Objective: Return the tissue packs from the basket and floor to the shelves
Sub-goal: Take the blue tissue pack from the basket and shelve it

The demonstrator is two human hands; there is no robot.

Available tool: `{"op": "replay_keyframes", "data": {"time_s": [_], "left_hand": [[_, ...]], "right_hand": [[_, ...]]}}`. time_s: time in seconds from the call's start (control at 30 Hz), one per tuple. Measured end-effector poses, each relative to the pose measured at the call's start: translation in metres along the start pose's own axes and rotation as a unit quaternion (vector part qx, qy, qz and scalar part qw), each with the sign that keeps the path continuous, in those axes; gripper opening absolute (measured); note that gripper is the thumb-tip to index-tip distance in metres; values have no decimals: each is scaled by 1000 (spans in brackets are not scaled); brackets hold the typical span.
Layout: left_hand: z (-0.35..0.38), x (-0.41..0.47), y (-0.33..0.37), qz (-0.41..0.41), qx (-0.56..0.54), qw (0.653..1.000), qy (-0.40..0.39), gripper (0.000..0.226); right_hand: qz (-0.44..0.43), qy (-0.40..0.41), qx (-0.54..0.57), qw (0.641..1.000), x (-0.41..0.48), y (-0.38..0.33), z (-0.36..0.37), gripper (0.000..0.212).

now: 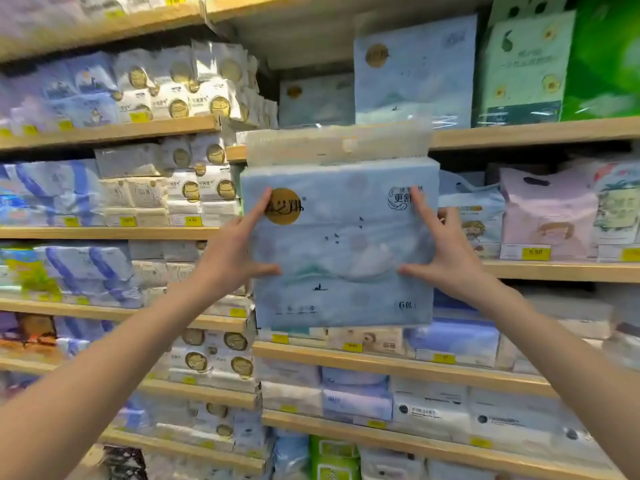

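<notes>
Your left hand [239, 252] and right hand [446, 258] pinch the tissue pack [339, 251] by its side edges, thumbs and forefingers spread on its face. Held upright, it likely suits the shelf [519, 133] of matching packs [412, 74].

The tissue pack [341, 244] is held upright in front of the shelves. The left hand [235, 258] is on its left edge and the right hand [446, 254] on its right edge, a finger and thumb of each lying on its front face. Behind its top edge runs a shelf board [519, 133]. On that board, above the tissue pack, stands a tall pack [412, 71]. Left of the tissue pack sit stacked small packs [194, 188]. Right of it are handled bags [547, 209], and below it a lower shelf [381, 362] bearing flat packs [356, 393].
</notes>
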State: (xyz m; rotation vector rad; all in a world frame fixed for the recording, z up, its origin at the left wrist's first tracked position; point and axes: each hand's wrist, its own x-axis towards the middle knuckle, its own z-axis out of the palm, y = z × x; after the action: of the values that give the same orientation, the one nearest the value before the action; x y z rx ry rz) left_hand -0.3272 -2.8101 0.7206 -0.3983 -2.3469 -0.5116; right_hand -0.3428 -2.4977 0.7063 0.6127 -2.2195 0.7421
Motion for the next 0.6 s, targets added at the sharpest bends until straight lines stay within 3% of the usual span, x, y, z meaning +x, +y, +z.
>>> {"op": "replay_keyframes", "data": {"time_s": [0.27, 0.6], "left_hand": [[-98, 58, -38, 64, 27, 993, 93, 118], [-123, 173, -59, 102, 40, 977, 183, 118]], "right_hand": [[-51, 92, -30, 994, 88, -84, -7, 111], [-117, 175, -63, 976, 210, -85, -13, 110]]}}
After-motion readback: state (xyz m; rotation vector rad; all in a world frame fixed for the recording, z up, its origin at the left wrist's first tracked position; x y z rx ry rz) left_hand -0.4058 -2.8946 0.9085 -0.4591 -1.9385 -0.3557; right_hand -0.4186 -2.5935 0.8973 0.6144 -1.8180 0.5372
